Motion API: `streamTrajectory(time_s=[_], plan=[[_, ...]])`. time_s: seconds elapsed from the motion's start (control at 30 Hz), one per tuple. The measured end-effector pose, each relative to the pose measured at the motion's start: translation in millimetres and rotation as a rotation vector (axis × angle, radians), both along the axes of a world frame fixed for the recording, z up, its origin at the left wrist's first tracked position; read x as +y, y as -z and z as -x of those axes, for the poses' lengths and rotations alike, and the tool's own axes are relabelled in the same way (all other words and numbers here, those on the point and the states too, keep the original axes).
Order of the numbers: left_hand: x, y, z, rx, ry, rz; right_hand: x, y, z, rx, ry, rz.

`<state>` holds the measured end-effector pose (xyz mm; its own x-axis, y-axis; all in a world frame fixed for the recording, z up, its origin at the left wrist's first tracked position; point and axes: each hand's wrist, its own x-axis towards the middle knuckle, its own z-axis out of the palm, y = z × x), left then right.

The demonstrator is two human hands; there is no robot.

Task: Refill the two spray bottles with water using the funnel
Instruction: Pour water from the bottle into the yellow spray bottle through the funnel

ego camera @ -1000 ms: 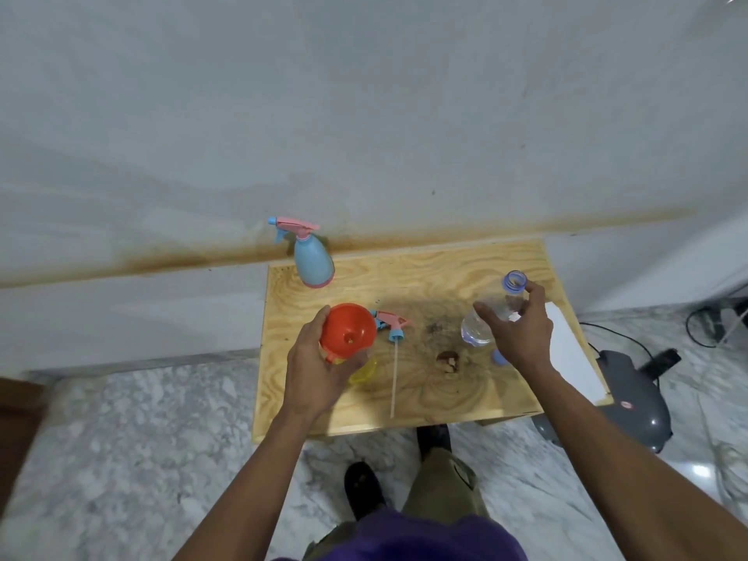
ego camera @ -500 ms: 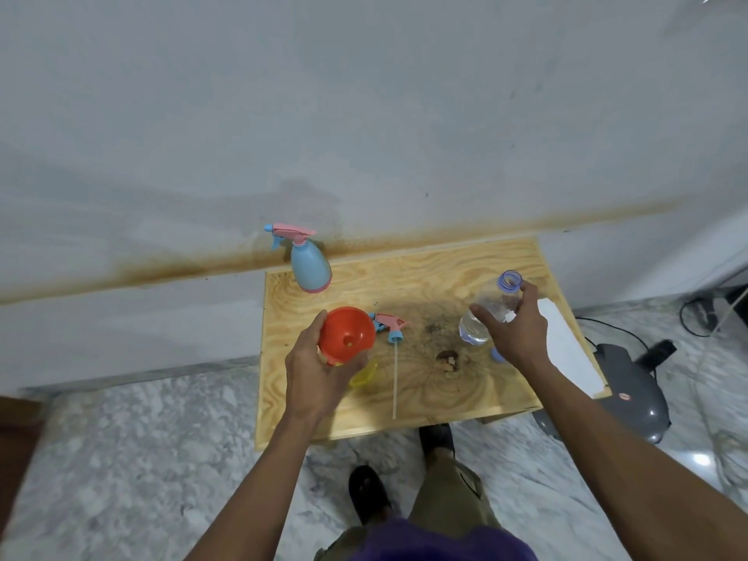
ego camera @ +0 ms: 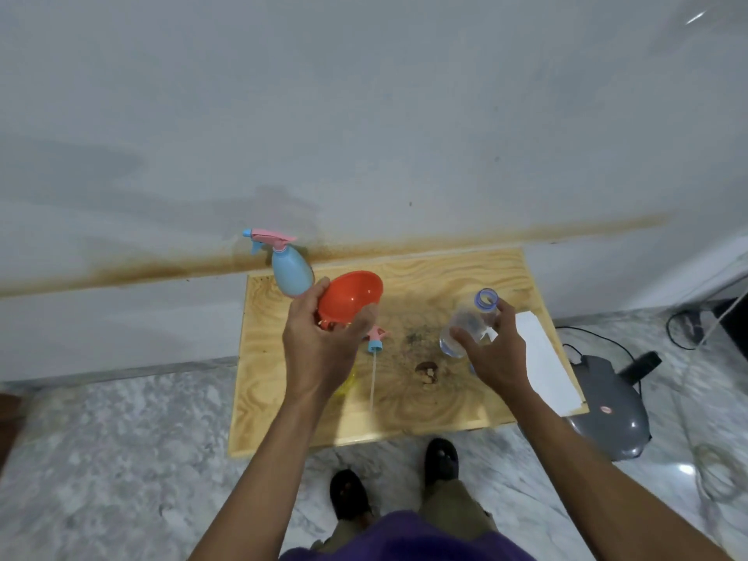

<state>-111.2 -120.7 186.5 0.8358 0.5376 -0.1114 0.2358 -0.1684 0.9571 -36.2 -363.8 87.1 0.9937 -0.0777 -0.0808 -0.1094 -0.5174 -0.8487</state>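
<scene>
My left hand (ego camera: 319, 346) grips an orange funnel (ego camera: 350, 295) and holds it raised above the wooden table (ego camera: 409, 406), its mouth tilted toward the wall. A yellow spray bottle (ego camera: 350, 379) is mostly hidden under that hand. Its pink and blue spray head (ego camera: 375, 341) with a long dip tube lies on the table beside it. A blue spray bottle (ego camera: 289, 267) with a pink trigger stands at the back left corner. My right hand (ego camera: 496, 354) holds a clear water bottle (ego camera: 469, 323) with an open blue neck, tilted to the left.
A white sheet of paper (ego camera: 544, 360) lies along the table's right edge. A dark stain and a brown knot (ego camera: 427, 370) mark the table's middle. On the marble floor to the right sits a grey appliance (ego camera: 607, 402) with cables. My shoes (ego camera: 441, 459) are below the table's front edge.
My left hand has lifted the orange funnel up off the yellow bottle and toward the wall. The right hand has kept its hold on the water bottle.
</scene>
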Motion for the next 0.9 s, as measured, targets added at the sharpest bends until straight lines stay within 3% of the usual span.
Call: streamTrajectory(time_s=[0.2, 0.33, 0.5, 0.9], plan=[[-63, 45, -50, 0.368, 0.053, -0.008, -17, 3, -4, 0.047, -0.064, 0.033], [-86, 89, -66, 0.514, 0.020, 0.015, -25, 3, -7, 0.056, -0.100, 0.016], [-98, 126, -87, 0.603, 0.015, -0.040, -32, 5, -12, 0.043, -0.141, 0.011], [-114, 141, -95, 0.645, 0.120, -0.111, -45, 9, -20, 0.073, -0.203, -0.020]])
